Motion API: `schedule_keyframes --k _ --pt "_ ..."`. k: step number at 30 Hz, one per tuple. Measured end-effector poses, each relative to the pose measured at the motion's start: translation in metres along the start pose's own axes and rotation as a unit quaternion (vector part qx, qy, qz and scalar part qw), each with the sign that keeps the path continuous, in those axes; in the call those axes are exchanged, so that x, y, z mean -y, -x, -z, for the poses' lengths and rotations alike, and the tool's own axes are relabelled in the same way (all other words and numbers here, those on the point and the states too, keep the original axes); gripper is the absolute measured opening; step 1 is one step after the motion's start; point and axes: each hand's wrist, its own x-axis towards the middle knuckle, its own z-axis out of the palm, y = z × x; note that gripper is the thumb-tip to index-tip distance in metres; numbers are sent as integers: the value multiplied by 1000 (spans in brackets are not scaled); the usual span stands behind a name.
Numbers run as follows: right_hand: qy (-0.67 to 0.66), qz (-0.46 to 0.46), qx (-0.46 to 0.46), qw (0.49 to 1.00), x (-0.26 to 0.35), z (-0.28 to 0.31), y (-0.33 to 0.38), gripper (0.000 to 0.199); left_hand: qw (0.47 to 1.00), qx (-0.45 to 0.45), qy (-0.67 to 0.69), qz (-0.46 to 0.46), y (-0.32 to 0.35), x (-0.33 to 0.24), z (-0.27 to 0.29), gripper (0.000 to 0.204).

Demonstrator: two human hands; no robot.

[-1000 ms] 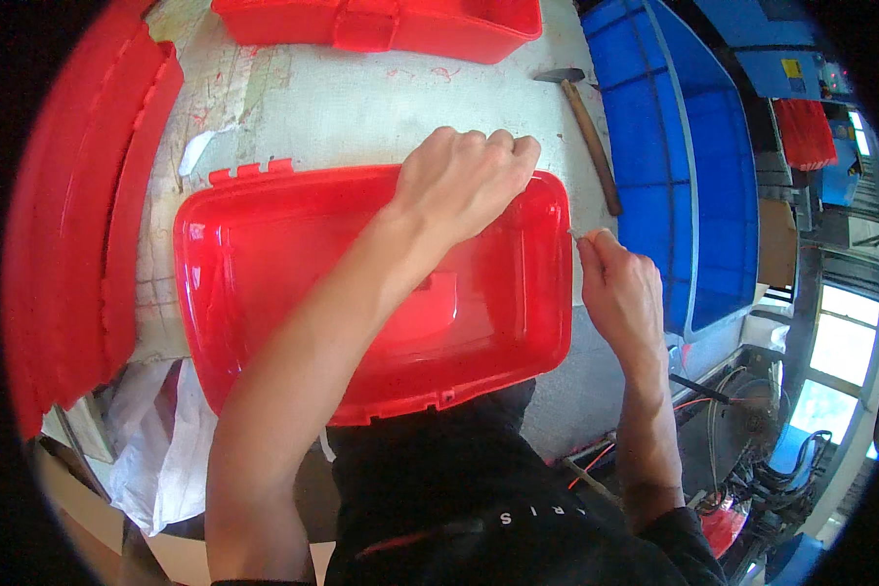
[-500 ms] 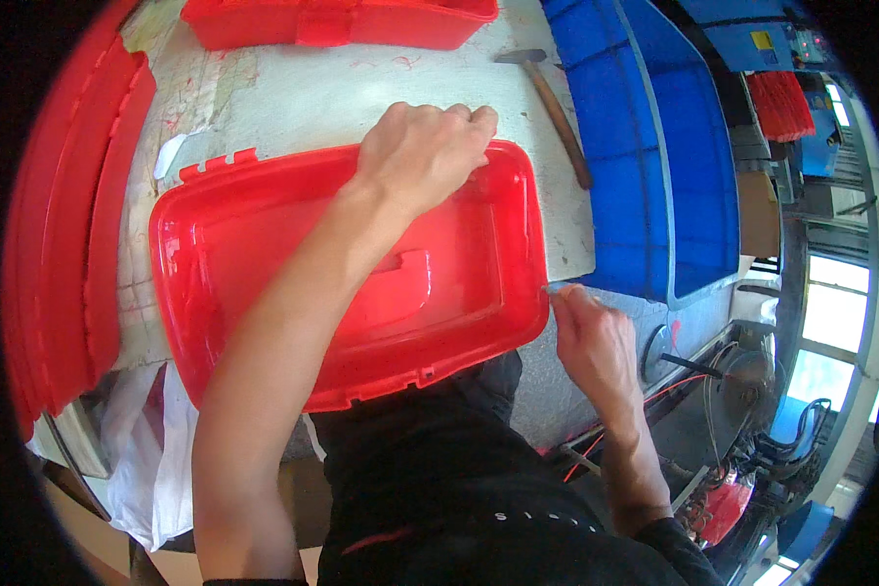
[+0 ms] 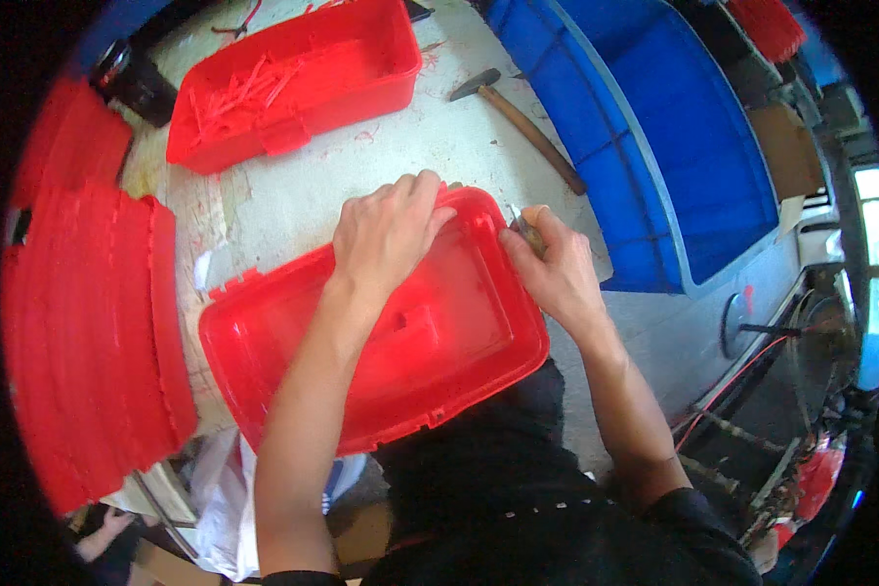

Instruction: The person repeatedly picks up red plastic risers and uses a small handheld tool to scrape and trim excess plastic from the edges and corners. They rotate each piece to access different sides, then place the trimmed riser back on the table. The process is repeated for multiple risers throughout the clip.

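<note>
A whitish worktable (image 3: 454,137), marked with red smears, spans the upper middle of the frame. On it sit a deep red plastic box (image 3: 356,109) at upper left of centre, a black container (image 3: 143,86) at upper left, stacked red plastic pieces (image 3: 93,342) along the left, a white scrap (image 3: 205,271) and a wooden-handled hammer (image 3: 532,140) at upper right of centre. A shallow red plastic tray (image 3: 449,313) overlaps its near edge.

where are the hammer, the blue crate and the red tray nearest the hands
Hammer (image 3: 533,141): head view, on the middle of its wooden handle.
Blue crate (image 3: 606,156): head view, on its outer side wall.
Red tray (image 3: 449,332): head view, on its bare inside floor.
</note>
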Motion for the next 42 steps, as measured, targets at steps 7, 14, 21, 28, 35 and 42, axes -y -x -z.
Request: schedule_keyframes --k 7,14,21,28,35,42 --pt "-74 -74 143 984 -18 40 69 24 1000 0 -24 -11 -2 -7 -1 29" --pt "-261 -176 260 913 -54 69 81 26 999 -21 -43 -16 -3 -11 -8 32" --pt "-447 -161 244 846 -56 10 13 27 998 1 -60 1 -6 -16 -5 38" --pt "-377 -117 270 878 -53 6 -5 28 999 -9 -44 1 -5 -15 -9 38" --pt "-322 -71 247 911 -50 -3 -3 26 999 -7 -34 8 -6 -15 -8 37" --pt "-303 -50 272 912 -57 5 16 24 999 -7 -39 18 -6 -13 -8 36"
